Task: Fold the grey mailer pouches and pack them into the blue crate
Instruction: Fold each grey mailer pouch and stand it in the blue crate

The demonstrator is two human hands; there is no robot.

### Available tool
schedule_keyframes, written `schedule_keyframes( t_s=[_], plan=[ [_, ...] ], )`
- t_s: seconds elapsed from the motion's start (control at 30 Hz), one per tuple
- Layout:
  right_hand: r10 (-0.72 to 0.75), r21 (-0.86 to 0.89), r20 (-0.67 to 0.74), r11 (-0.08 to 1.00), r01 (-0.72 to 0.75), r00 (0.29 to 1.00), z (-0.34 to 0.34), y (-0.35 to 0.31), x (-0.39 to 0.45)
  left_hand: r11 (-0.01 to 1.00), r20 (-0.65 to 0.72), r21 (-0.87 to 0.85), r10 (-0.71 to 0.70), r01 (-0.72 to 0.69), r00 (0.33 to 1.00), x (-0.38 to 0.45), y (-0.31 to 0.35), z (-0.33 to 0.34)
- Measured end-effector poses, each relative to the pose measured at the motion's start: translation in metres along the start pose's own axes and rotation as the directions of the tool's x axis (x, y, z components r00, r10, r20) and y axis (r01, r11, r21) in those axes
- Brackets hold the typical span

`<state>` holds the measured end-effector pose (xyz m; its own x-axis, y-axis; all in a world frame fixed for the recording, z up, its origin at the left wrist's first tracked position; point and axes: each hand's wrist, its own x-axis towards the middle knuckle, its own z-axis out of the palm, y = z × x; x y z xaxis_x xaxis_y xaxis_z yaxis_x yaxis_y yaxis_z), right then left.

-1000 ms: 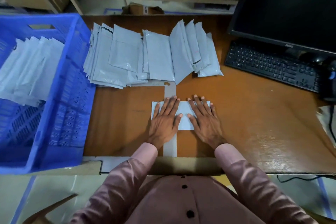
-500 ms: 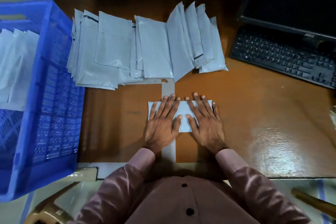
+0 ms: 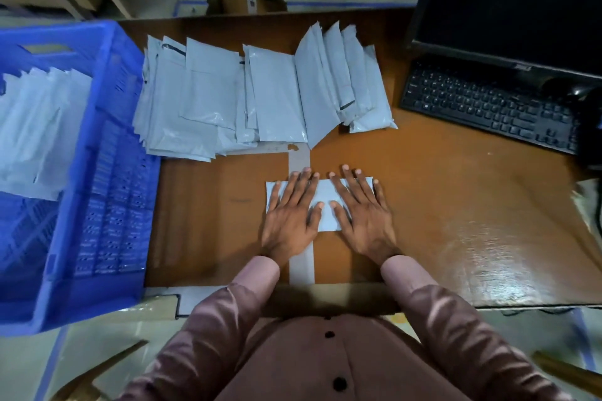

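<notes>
Pressed flat on a folded pouch point(image 3: 325, 205) near the front of the desk point(image 3: 456, 221). Left hand point(image 3: 290, 221) lay spread on the left half, fingers straight, gripping nothing. Right hand point(image 3: 365, 218) lay spread on the right half the same way, fingers straight, gripping nothing. Only pushed down, with thumbs close together in the middle.

Looked thin, light and soft, made of smooth plastic. Probably slippery, and likely to spring open once let go. Not breakable. Best pinched along the folded edge, or at both short ends, so the fold stayed shut on the way over.

More pouches point(image 3: 260, 98) sat in a loose pile farther back on the desk, not yet folded. Others point(image 3: 35, 127) lay already inside the crate point(image 3: 107, 205), just left of the desk. Plenty left to do, by the look of the pile.
</notes>
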<state>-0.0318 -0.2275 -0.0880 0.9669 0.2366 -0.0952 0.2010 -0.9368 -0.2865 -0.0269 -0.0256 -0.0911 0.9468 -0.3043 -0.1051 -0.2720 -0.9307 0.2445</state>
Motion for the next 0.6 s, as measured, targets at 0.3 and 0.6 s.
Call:
schedule_keyframes(
  t_s=[0.3, 0.6],
  plan=[
    [0.035, 0.163, 0.081, 0.985, -0.048, 0.996, -0.021, 0.003, 0.010, 0.999, 0.072, -0.045, 0.030, -0.027, 0.997, 0.002, -0.012, -0.024],
    [0.072, 0.105, 0.066, 0.991, -0.079, 0.995, -0.092, -0.019, 0.025, 0.995, 0.091, -0.063, 0.076, -0.071, 0.993, 0.019, -0.015, -0.094]
  ],
)
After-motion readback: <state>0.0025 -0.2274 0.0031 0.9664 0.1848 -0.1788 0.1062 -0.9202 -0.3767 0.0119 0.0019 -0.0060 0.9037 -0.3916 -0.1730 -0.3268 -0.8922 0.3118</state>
